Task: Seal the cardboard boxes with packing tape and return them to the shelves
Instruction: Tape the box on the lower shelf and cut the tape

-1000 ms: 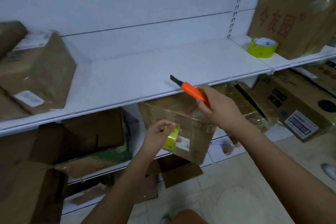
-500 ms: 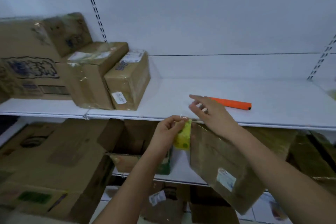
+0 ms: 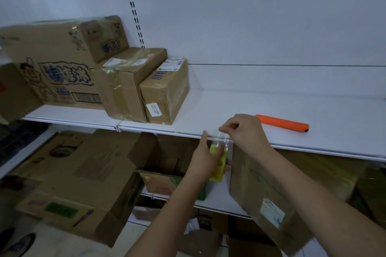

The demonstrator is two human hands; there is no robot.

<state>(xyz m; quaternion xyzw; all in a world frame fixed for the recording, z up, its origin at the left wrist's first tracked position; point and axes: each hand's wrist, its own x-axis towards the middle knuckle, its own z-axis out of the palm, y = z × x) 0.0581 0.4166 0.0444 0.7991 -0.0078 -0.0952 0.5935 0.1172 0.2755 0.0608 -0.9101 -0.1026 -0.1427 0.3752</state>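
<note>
While left hand (image 3: 205, 155) grips tape roll (image 3: 219, 162) — right hand (image 3: 243, 131) fingers pinch clear tape end (image 3: 223, 137).

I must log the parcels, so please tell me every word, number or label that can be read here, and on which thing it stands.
No text can be read with certainty.
Large box: big blue Chinese characters and a barcode, too blurred.
Small box: white shipping label on top and a front sticker with digits, too small.
Middle box: white label, illegible.
Tilted box: white label, blurred.
</note>
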